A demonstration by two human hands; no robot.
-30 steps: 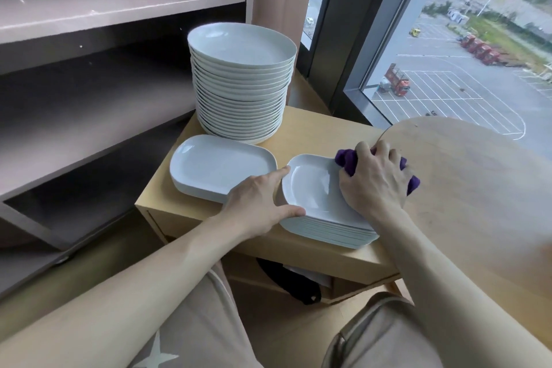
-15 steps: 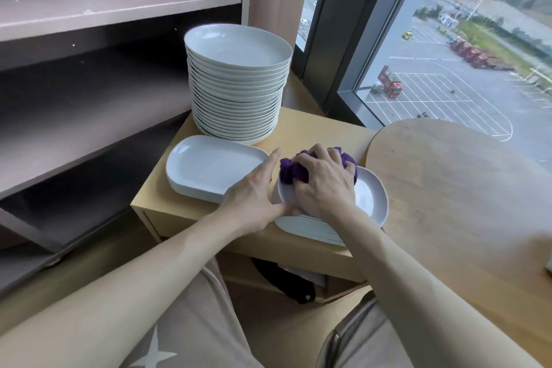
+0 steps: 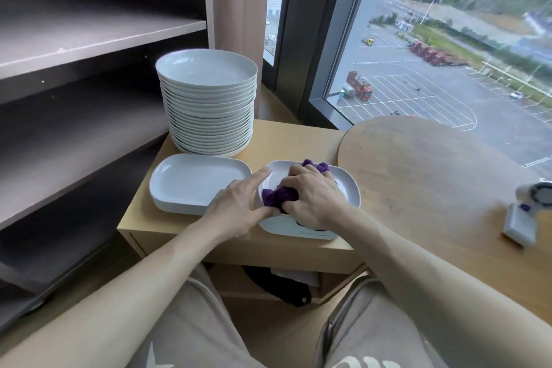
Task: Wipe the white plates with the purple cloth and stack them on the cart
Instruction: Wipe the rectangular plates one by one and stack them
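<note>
My right hand (image 3: 313, 197) grips the bunched purple cloth (image 3: 279, 196) and presses it onto the top white rectangular plate (image 3: 346, 185) of a low stack at the cart's front right. My left hand (image 3: 239, 203) rests at that plate's left rim, index finger stretched along the edge and thumb near the cloth. A second low stack of white rectangular plates (image 3: 197, 185) lies to the left. Behind them stands a tall stack of round white plates (image 3: 209, 104). All sit on the light wooden cart (image 3: 286, 134).
An empty dark shelf unit (image 3: 89, 39) stands to the left of the cart. A round wooden table (image 3: 433, 173) adjoins on the right, with a small white device (image 3: 528, 212) near its right edge. A dark bag (image 3: 277, 287) lies on the cart's lower shelf. Windows stand behind.
My right hand has dragged the purple cloth from the plate's far right corner across to its left near side. My left hand has stayed at the plate's left rim.
</note>
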